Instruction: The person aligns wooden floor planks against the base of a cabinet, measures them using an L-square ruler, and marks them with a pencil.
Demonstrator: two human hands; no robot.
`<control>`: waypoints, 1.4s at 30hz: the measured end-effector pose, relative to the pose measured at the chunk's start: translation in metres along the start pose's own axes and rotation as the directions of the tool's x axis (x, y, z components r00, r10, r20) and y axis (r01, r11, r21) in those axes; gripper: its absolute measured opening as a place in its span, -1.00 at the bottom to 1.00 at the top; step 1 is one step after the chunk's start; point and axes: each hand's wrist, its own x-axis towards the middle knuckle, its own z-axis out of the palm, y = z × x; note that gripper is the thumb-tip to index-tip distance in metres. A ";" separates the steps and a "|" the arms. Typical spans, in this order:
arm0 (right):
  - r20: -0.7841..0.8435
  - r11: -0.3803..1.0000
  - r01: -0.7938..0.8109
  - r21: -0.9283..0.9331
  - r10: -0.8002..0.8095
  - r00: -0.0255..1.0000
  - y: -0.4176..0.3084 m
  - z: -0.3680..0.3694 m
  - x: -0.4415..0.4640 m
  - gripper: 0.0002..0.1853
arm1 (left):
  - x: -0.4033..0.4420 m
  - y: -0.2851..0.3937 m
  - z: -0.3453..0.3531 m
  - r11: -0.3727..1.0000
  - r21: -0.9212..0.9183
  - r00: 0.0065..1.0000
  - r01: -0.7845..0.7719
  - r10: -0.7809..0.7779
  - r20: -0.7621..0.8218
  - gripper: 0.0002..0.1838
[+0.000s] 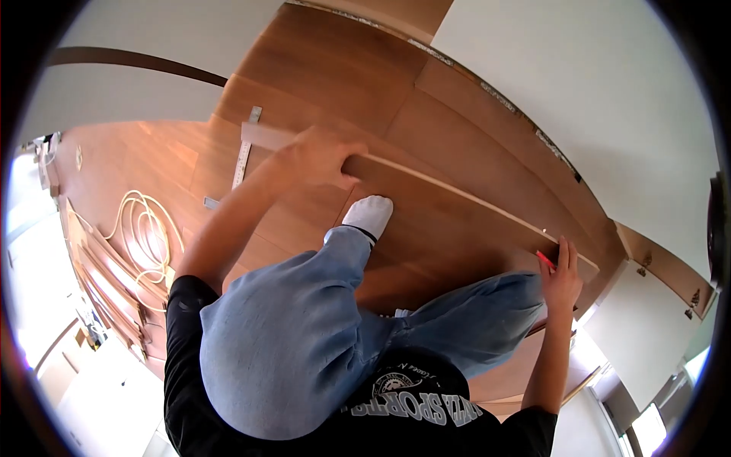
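Your left hand (324, 156) is motion-blurred, its fingertips hidden behind the wooden board (449, 207). The board's far-left end is smeared and covers part of the metal ruler (241, 164). Your right hand (562, 280) hides most of a red object (545, 260), leaving its kind unclear. Clutter (94, 329) at left is too small to identify.

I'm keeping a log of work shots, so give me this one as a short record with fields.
Left hand: blurred, gripping the long wooden board by its edge; left hand, long wooden board
Right hand: at the board's other end, with a slim red item, too small to identify; right hand, slim red item
Foot: white sock, near the board
Measuring tool: metal ruler, on the wooden floor
Off to the left: pale coiled hose or cord; loose wood strips
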 end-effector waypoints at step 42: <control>-0.160 0.983 0.097 0.155 -0.072 0.985 -0.104 0.071 0.266 -0.36 | 0.199 -0.182 -0.076 0.876 0.233 0.843 0.422 -0.286 -0.455 -0.22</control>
